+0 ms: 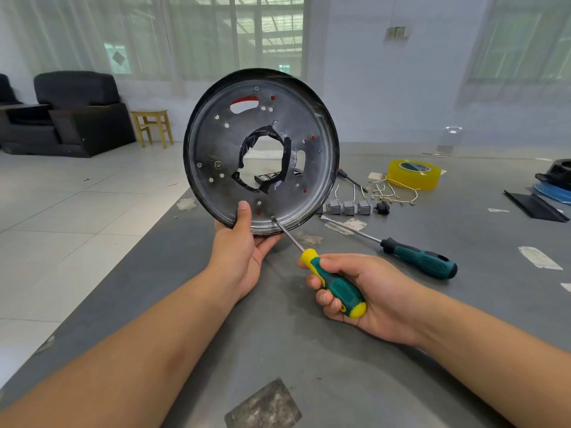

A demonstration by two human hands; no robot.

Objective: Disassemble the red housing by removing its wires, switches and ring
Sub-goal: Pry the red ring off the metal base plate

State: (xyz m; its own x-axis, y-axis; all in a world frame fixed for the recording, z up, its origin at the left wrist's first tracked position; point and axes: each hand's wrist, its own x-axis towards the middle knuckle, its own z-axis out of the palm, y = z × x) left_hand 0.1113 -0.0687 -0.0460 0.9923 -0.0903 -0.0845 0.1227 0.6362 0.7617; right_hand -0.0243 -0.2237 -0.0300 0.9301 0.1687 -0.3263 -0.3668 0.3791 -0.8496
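My left hand [244, 245] holds the round housing [216, 149] upright by its lower rim, thumb on the grey metal base plate. Red shows through the plate's holes, and black tape lines its central opening. My right hand [367, 298] grips a green-and-yellow screwdriver [336, 285]; its tip sits on a screw [272, 217] near the plate's bottom edge. Behind the housing on the table lie three grey switches [349, 207], a black plug piece [383, 207] and several loose wires [392, 193].
A second, longer screwdriver [420, 257] lies on the grey table [309, 350] to the right. A yellow tape roll [414, 174] stands behind the wires. Black and blue parts [553, 186] sit at the far right edge. The table's left edge drops to a tiled floor.
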